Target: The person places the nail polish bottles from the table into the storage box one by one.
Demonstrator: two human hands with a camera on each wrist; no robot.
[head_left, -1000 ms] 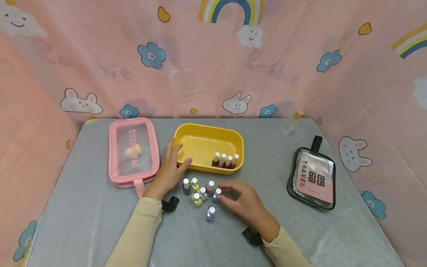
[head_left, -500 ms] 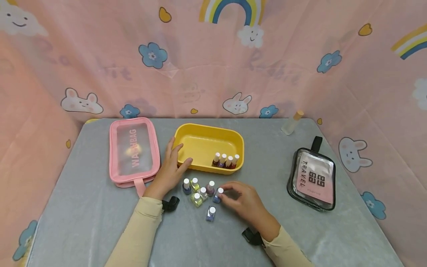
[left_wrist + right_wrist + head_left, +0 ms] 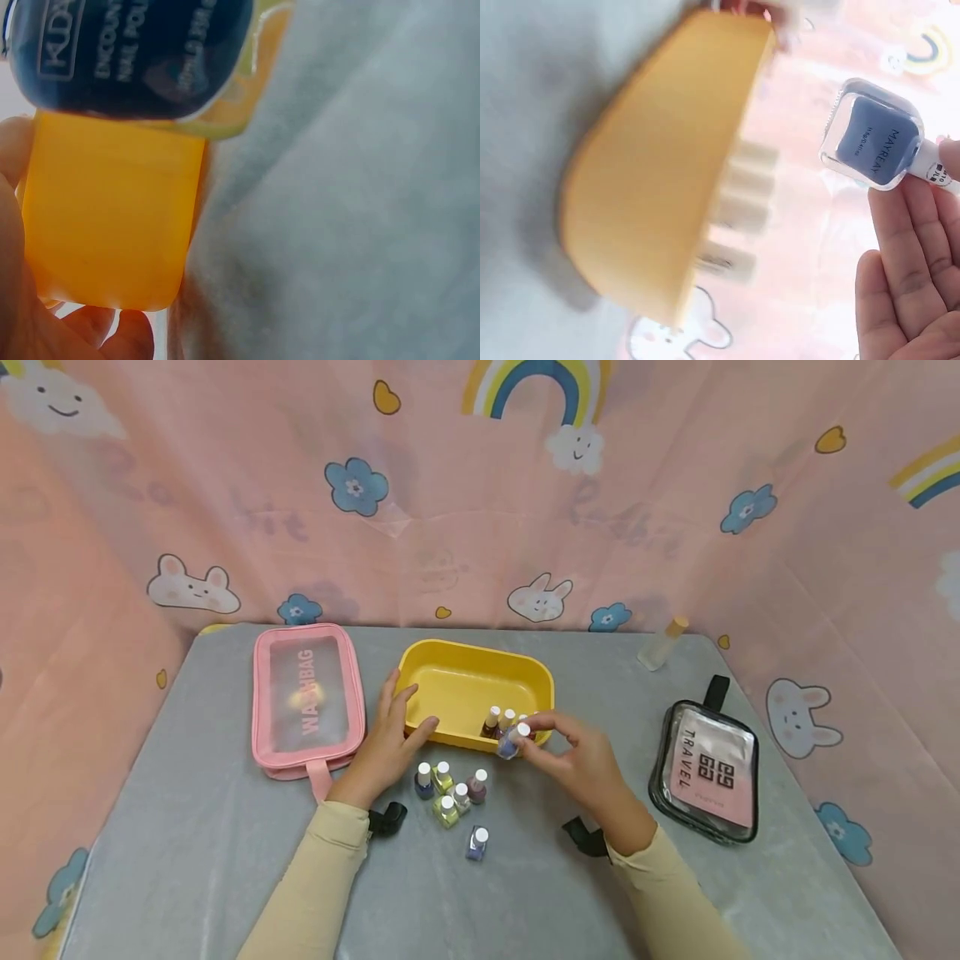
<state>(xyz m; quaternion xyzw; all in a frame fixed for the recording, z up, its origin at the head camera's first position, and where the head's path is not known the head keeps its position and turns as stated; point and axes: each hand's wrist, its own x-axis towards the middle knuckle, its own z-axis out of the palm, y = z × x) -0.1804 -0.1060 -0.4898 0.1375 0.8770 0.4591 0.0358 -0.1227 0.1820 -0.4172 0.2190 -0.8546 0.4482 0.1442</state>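
My right hand [image 3: 588, 768] pinches a blue nail polish bottle [image 3: 509, 744] by its white cap, at the front right rim of the yellow tray [image 3: 459, 740]. In the right wrist view the bottle [image 3: 881, 139] is tilted, its base pointing away from the fingers. Spread around the tray's left end, my left hand [image 3: 382, 747] touches it with relaxed fingers. Several dark polish bottles [image 3: 491, 723] stand in the tray's front right corner, partly hidden by the right hand. Before the tray stand several more bottles, among them a dark blue one [image 3: 424, 783] and a yellow-green one [image 3: 446, 812].
A lone blue polish bottle [image 3: 477, 844] is nearer the front. A pink wash bag [image 3: 264, 702] lies left of the tray, and a black-edged clear travel bag [image 3: 712, 768] lies at right. A frosted bottle with a golden cap [image 3: 660, 647] stands at the back right.
My right hand has lifted the blue polish bottle off the table from beside the group and carried it up to the tray's front right rim. The left hand stays at the tray.
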